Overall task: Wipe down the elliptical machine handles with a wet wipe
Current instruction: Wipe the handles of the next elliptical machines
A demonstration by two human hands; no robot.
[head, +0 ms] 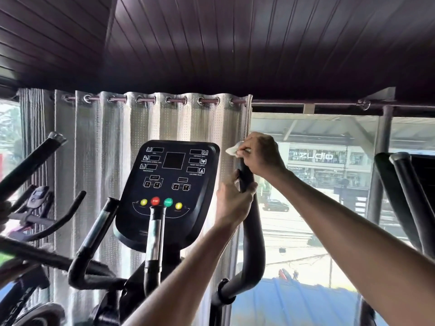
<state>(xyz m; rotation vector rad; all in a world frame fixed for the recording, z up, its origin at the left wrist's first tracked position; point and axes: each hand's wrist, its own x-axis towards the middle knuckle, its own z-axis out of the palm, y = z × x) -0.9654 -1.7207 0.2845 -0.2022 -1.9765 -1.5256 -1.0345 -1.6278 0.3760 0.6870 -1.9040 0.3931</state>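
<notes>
Nearest, two bare forearms reach in from the lower right toward the handle (254,231), which stands right of centre, just right of the console; it is a black padded tube with its long axis close to upright, rising from a joint low down, bowing out to the right and then leaning left, so its tip points up; the left hand (233,203) grips it below the tip, fingers and thumb curled round the tube; just above, the right hand (261,154) sits over the tip, its fingers bent and pinching the wipe (231,150), a small white wad that sticks out to the left of the hand; whether the wipe touches the tip I cannot tell; left of the handle, two black bars (94,234) with silver patches slant up toward the console (168,189), a dark panel tilted back; its printing reads DISTANCE, HEART RATE, CALORIES and RESISTANCE, and its red button (155,201) reads STOP, set in a row with two yellow buttons and a green one whose word is too blurred to read; behind hangs a pale curtain (113,142) on a rod; farther off, through the window on the right, a storefront sign (316,156) reads zudio, with a dark car (275,205) on the street below.
</notes>
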